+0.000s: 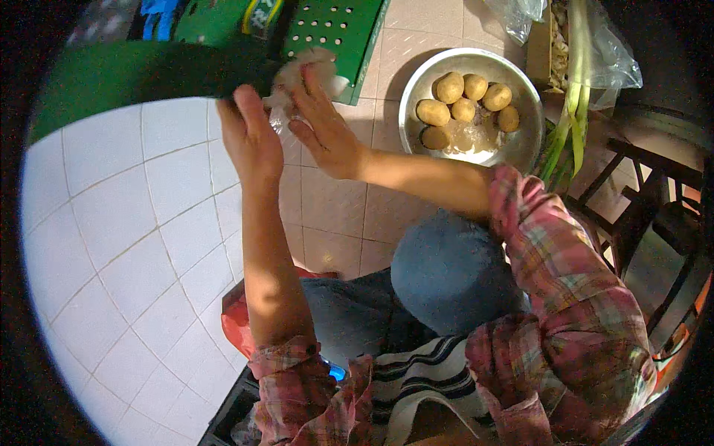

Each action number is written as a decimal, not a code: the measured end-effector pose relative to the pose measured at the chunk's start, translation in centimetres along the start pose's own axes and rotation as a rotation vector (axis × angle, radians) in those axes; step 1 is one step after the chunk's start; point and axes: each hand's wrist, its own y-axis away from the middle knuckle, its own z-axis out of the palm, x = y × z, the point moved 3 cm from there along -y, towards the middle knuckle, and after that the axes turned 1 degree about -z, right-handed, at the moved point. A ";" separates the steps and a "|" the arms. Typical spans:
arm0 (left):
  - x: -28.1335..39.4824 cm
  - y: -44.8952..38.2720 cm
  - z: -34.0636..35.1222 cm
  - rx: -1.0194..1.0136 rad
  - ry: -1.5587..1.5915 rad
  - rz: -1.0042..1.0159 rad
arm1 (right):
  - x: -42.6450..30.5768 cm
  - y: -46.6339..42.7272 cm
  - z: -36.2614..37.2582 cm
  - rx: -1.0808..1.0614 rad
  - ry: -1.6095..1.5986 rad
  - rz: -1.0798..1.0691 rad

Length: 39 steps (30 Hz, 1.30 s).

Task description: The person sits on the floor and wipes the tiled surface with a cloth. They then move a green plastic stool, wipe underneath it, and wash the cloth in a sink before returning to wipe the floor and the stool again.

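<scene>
My left hand [254, 134] is raised by the white tiled wall, its thumb and fingers apart and nothing seen in it. To its right is my right hand [329, 131], fingers spread and slightly blurred. Just beyond the right fingertips is a pale, blurred, partly see-through thing [319, 57], perhaps part of a plastic bag. Clear plastic [279, 118] also shows between the two hands. Whether the right fingers touch the plastic is hard to tell. Behind it stands a green crate or box with round holes [321, 25].
A metal basin [410, 134] on the tiled floor [334, 206] holds several potatoes [449, 88] and a little water. Long green onions or leeks [574, 111] lie right of it, beside a clear plastic bag [613, 61]. A dark-framed chair or stool [613, 206] is at right; the tiled wall [139, 223] borders the left.
</scene>
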 end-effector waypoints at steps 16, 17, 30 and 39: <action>-1.9 -1.6 2.0 0.204 -0.176 0.141 | 18.8 7.3 4.7 0.210 -0.559 1.159; -2.2 -1.7 1.9 0.220 -0.153 0.144 | 18.2 6.8 4.1 0.219 -0.499 1.173; -2.6 2.1 -1.5 0.207 -0.458 0.209 | 18.0 -2.1 -5.7 0.125 -0.012 0.592; -4.0 9.2 -5.4 0.375 -0.501 -0.068 | 25.4 -5.7 3.4 -0.115 0.839 -0.004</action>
